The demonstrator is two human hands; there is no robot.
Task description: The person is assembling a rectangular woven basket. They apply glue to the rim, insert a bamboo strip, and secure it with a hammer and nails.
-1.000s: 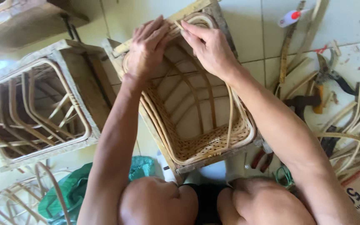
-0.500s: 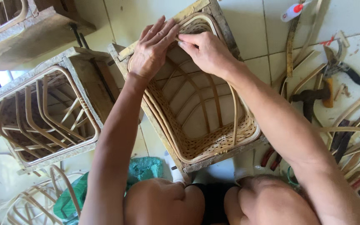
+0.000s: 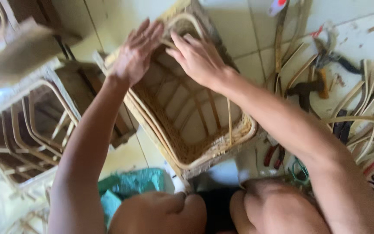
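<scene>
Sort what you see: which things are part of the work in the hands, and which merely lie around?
In hand: left hand and right hand on the far rim of the rattan basket.

Lying about: wooden frame, loose rattan strips, red-handled pliers, green cloth.

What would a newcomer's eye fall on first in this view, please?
Probably the half-woven rattan basket at centre, with the left hand and right hand both at its far rim. Next, the open frame standing to the left, and the loose cane strips and hand tools strewn over the tiled floor on the right.
</scene>
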